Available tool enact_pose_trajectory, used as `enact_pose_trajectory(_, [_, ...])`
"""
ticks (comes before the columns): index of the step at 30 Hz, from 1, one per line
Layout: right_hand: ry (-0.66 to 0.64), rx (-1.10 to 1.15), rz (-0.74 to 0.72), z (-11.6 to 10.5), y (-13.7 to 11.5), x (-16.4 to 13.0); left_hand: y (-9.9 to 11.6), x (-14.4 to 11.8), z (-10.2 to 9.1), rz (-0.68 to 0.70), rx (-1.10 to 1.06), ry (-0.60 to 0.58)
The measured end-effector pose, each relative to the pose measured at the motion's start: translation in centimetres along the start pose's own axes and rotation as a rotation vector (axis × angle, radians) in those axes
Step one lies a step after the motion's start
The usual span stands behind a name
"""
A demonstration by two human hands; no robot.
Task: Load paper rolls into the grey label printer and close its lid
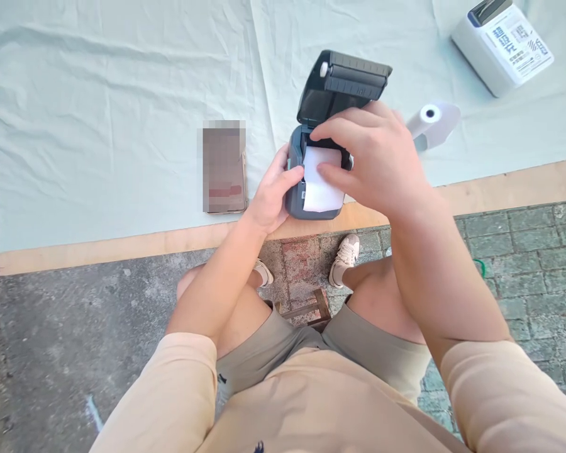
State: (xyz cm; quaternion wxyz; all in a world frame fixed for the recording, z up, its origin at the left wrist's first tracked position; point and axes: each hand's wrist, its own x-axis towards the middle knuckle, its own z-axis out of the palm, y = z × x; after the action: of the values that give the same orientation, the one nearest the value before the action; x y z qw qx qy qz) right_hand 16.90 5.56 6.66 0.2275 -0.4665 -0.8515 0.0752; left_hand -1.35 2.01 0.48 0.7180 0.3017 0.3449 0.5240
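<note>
A dark portable label printer point(293, 189) rests at the table's front edge, its hinged lid point(310, 94) swung up and back. White paper point(321, 196) lies in its compartment and runs out over the front. Wrapped around the printer's left side, my left hand point(271, 195) steadies it, thumb over the rim. My right hand point(382, 154) reaches in from the right with fingers apart. Its thumb touches the paper, and the index fingertip is at the inner back of the compartment, below the lid. The other fingers are partly hidden behind the hand.
Left of the printer lies a phone-like slab point(224, 170), its face blurred out. A white paper roll point(422, 123) with a loose tail sits to the right. Farther back right is a white labelled container point(504, 53). Pale cloth point(122, 126) covers the table, its wooden edge point(99, 248) showing.
</note>
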Motion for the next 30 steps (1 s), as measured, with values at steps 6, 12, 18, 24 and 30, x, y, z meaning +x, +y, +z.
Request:
enact_pose_trajectory(6, [-0.076, -0.044, -0.026, 0.8, 0.4, -0.3, 0.0, 0.0, -0.1, -0.011, 0.063, 0.009])
enact_pose_trajectory(12, [0.035, 0.128, -0.024, -0.1, 0.5, -0.3, 0.1, 0.0, 0.2, -0.022, 0.07, 0.055])
enact_pose_trajectory(18, [0.511, 0.911, 0.283, 1.0, 2.8, 0.6, 0.2, 0.7, -0.1, 0.037, 0.03, 0.114])
enact_pose_trajectory(24, [0.436, 1.006, 0.644, 7.4, 8.6, 0.1, 0.4, 0.9, -0.4, 0.006, 0.01, 0.128])
enact_pose_trajectory(30, [0.521, 0.425, 0.289, 8.1, 9.4, -0.9, 0.4, 0.9, -0.3, 0.02, -0.004, 0.133])
